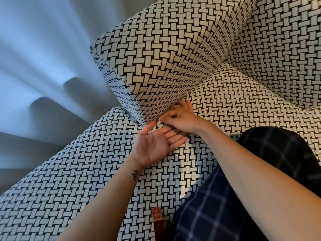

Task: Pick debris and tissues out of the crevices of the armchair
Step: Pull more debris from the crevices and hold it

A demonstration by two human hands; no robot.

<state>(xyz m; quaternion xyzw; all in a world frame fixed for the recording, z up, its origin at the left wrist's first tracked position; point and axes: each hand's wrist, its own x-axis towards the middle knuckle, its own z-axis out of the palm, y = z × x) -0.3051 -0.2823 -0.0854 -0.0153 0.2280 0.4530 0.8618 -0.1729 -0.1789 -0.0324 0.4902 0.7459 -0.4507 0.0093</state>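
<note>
A grey curtain [43, 58] hangs left of the woven-pattern armchair [165, 49]. The left hand [156, 145] lies palm up on the seat, fingers straight, holding nothing. Just above it, at the crevice under the armrest, the right hand [182, 119] pinches a small pale debris scrap [158, 122]. A red-brown packet [157, 221] lies beside checked trousers [225, 206].

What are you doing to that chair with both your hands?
A person is picking bits out of the armchair. The right hand pinches a small pale scrap right at the crevice where the chair's arm meets the seat. The left hand lies palm up just beside it, its fingers straight, perhaps ready to catch the scrap. A red-brown thing lies lower down on the chair, beside the person's checked trouser leg, and no hand touches it.
</note>
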